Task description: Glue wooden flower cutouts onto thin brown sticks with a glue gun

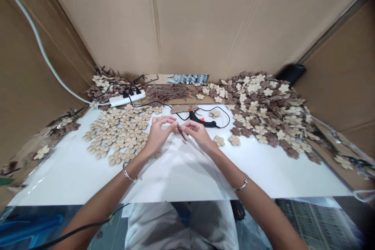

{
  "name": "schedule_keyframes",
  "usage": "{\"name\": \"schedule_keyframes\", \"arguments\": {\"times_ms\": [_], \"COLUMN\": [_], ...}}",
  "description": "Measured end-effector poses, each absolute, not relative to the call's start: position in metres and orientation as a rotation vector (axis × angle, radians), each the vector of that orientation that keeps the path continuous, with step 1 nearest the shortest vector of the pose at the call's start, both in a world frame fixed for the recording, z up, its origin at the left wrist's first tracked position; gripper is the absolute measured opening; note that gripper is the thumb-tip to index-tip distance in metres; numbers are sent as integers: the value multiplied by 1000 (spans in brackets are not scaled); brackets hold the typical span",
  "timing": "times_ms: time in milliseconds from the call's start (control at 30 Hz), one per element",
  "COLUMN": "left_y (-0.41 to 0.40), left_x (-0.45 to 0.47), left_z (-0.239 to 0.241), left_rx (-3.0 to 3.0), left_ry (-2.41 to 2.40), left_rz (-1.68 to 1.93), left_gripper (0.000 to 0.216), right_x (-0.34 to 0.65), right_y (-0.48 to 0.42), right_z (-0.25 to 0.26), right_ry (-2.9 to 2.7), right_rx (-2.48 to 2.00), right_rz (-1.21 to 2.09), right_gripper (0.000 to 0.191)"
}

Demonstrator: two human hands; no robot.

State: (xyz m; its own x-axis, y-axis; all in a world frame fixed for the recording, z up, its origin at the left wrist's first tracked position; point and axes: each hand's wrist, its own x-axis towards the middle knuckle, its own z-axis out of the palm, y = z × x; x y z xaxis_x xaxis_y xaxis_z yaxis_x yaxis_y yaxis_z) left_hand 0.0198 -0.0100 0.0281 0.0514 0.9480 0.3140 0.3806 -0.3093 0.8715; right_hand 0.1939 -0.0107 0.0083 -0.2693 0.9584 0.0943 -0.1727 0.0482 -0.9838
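in the head view, the person's two hands met over the middle of the white surface [172, 183]. the left hand [159, 133] and the right hand [199, 134] had their fingertips pinched together on a slim brown strip [183, 134] – the piece being worked – which slanted down below the fingers toward the person. its upper end was hidden among the fingertips, so whether anything was joined there could not be told.

just beyond the hands lay a black glue gun [205, 123] with orange parts, touched by neither hand, its cord looping to the right. behind it a bundle of thin brown strands [168, 93] lay on cardboard, to the right of a white power strip [127, 98] with black plugs in it.

as for progress, the spread of tan flowers [129, 143] left of the left hand looked the more orderly part: thick-looking flowers laid mostly face up, perhaps already made up in layers. one similar flower [215, 113] lay near the glue gun, and a pair of flowers [234, 140] lay right of the right hand. much seemed left – the large heap of tan and brown flowers [263, 105] at the right was loose and jumbled, the strands were plentiful, and the strip was not yet set down.
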Motion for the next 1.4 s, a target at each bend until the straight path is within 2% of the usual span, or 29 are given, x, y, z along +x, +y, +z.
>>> {"name": "schedule_keyframes", "arguments": {"times_ms": [167,433,833,1400], "left_y": [-8,-4,14,16], "left_x": [18,18,2,-8], "left_z": [27,24,23,17], "left_rx": [1758,1736,1601,1929], "left_ry": [1330,1333,1320,1431], "left_rz": [1212,1194,1294,1261], "left_gripper": [20,21,22,25], "right_x": [195,192,188,186], "right_y": [-11,-14,-16,-18], "right_z": [12,10,12,13], "right_ry": [-1332,-1438,-1445,-1446], "right_rx": [-827,-902,-955,-958], "right_rz": [1328,1379,1440,1448], "right_gripper": [18,31,31,29]}}
